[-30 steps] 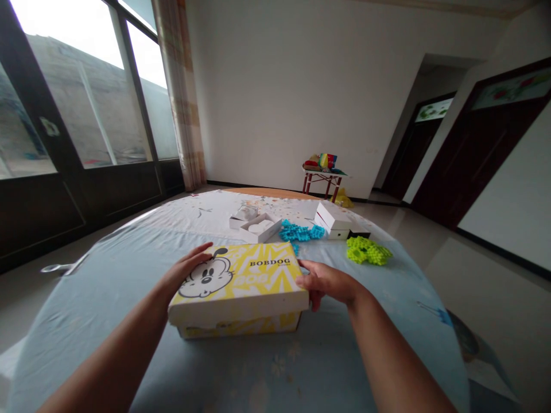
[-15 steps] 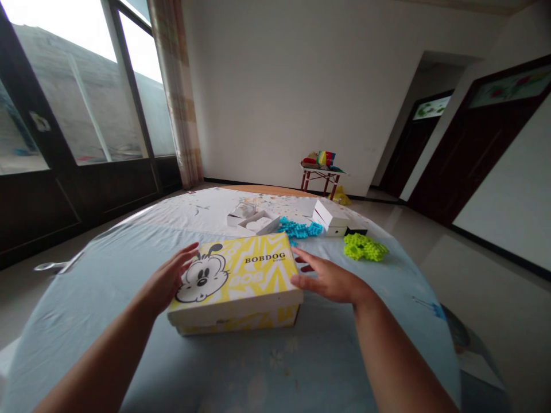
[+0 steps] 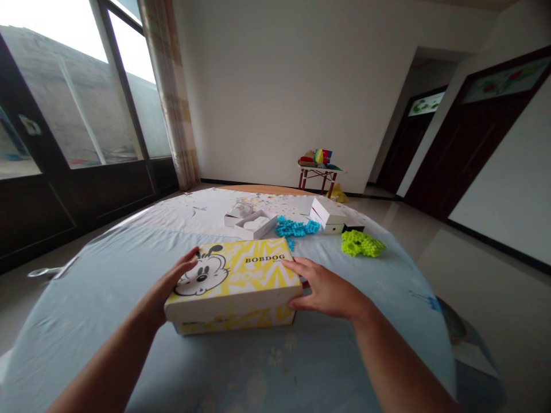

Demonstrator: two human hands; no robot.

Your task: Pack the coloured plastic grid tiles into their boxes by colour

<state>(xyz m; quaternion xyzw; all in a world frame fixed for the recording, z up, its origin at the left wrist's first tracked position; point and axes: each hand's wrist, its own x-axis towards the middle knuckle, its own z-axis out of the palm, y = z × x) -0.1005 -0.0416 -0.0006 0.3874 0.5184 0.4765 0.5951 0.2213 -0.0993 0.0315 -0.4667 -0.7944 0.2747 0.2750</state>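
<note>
A yellow and white shoebox (image 3: 258, 275) with a cartoon dog and the word BOBDOG on its lid rests on the cloth in front of me. The lid sits on the box. My left hand (image 3: 170, 284) is closed around the lid's left side, its fingertips near the far left corner. On the opposite side, my right hand (image 3: 321, 287) grips the lid, its thumb at the front right corner and its fingers over the right edge. The inside of the box is hidden.
Beyond the shoebox lie a small open white box (image 3: 256, 225), a blue knobbly item (image 3: 297, 227), another white box (image 3: 327, 216) and a lime-green knobbly item (image 3: 362, 244). A pale cloth (image 3: 107, 275) covers the round table. A small stand (image 3: 321, 170) is by the wall.
Both hands have moved in against the shoebox. My right hand, which was apart from its right edge, now touches it. The view has shifted slightly.
</note>
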